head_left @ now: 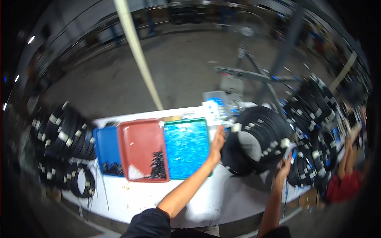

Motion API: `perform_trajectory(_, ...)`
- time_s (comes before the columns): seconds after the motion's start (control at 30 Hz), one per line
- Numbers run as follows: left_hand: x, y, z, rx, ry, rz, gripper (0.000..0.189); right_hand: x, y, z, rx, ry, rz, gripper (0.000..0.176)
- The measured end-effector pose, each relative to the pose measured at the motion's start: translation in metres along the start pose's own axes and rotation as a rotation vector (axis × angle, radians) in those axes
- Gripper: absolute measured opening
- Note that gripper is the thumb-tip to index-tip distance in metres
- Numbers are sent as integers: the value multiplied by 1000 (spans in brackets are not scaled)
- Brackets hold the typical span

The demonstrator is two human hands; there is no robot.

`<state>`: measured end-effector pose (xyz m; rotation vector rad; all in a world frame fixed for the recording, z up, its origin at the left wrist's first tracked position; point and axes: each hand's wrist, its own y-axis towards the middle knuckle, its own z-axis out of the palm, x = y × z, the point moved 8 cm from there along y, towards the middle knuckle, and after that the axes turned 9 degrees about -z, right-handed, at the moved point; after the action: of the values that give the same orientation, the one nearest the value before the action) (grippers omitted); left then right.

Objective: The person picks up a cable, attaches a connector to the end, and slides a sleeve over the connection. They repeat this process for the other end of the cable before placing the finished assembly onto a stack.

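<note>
A thick bundle of black ring-shaped coils with white tags stands tilted between my two hands at the right of the table. My left hand is at its left side, fingers stretched upward along the edge. At the lower right edge, my right hand has its fingers bent against the coils, partly blurred. Through the ring's opening a pale surface shows. Left of my left hand lies a green-rimmed tray full of small bright blue pieces.
A red tray with black and white bits overlaps a blue tray on the white table. More black coils stand at the left, others at the right. A person in a red sleeve works at far right.
</note>
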<state>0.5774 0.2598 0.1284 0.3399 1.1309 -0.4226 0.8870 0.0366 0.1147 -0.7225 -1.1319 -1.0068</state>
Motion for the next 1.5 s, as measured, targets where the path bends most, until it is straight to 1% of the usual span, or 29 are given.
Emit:
perform_trajectory(0.03,-5,-29,-9,-69,-59,-99,81,-12,-16,-30,-64,-96,-147,56)
perform_trajectory(0.07,8,-55,-33,-72,160,-111,78,-19,-42,-41,-11,-125,-256,52)
perform_trajectory(0.1,12,-86,-56,-60,257,-146,81,-41,-70,-67,-94,-147,-245,39)
perform_trajectory(0.13,25,-125,-77,-82,95,-244,72,-66,-93,-79,111,-208,-272,31)
perform_trajectory(0.17,34,-165,-101,-124,40,-369,76,-88,-133,-67,39,-116,-137,32)
perform_trajectory(0.2,42,-205,-128,-173,1,-459,79,-98,-175,-33,99,-117,-108,32)
perform_trajectory(0.23,51,-245,-160,-345,21,-488,73,-122,-226,0,230,-250,172,33)
perform_trajectory(0.27,49,-280,-190,-471,36,-435,69,-141,-283,25,361,-399,447,34)
perform_trajectory(0.3,43,-315,-220,-591,55,-379,65,-149,-339,74,587,-364,564,38)
perform_trajectory(0.37,23,-383,-274,-868,45,-312,59,-149,-448,168,1244,-298,637,51)
perform_trajectory(0.43,-3,-448,-329,-1145,61,-227,53,-146,-547,243,1727,-197,676,47)
perform_trajectory(0.5,-20,-507,-386,-1422,-41,-36,47,-150,-630,304,2051,-176,576,31)
perform_trajectory(0.57,-50,-548,-429,-1658,-123,55,43,-178,-700,358,2167,-278,556,19)
perform_trajectory(0.63,-65,-576,-472,-1736,-245,94,50,-246,-759,406,2076,-21,381,21)
perform_trajectory(0.7,-75,-587,-513,-1810,-267,302,66,-256,-808,470,1928,-85,401,36)
perform_trajectory(0.8,-95,-574,-558,-1947,-241,174,98,-270,-870,542,1830,-139,410,65)
perform_trajectory(0.83,-94,-573,-574,-2013,-132,-14,113,-267,-884,558,1785,-182,398,76)
perform_trajectory(0.9,-145,-563,-589,-1983,12,236,123,-259,-906,583,1751,-198,294,84)
perform_trajectory(0.93,-140,-561,-600,-2069,-20,197,125,-252,-911,592,1706,-235,171,82)
perform_trajectory(1.0,-144,-556,-606,-2240,-45,72,125,-267,-917,600,1645,-275,106,70)
perform_trajectory(1.1,-133,-554,-610,-2334,-135,120,118,-290,-916,599,1615,-199,77,69)
perform_trajectory(1.13,-139,-554,-606,-2368,-118,78,113,-292,-916,600,1612,-148,92,71)
perform_trajectory(1.17,-138,-554,-606,-2370,-165,175,112,-299,-912,598,1607,-190,33,71)
perform_trajectory(1.23,-155,-565,-598,-2419,-8,72,113,-281,-910,589,1621,-196,31,71)
perform_trajectory(1.3,-158,-576,-596,-2377,-96,329,106,-270,-903,573,1553,-156,93,71)
perform_trajectory(1.37,-185,-585,-581,-2216,-262,560,104,-233,-896,553,1464,-199,188,69)
perform_trajectory(1.4,-184,-597,-575,-2286,-144,482,103,-227,-890,543,1440,-229,236,69)
perform_trajectory(1.43,-197,-601,-563,-2218,-332,580,100,-216,-882,535,1427,-237,133,67)
perform_trajectory(1.5,-194,-623,-555,-2083,-305,688,99,-209,-867,518,1311,-15,587,67)
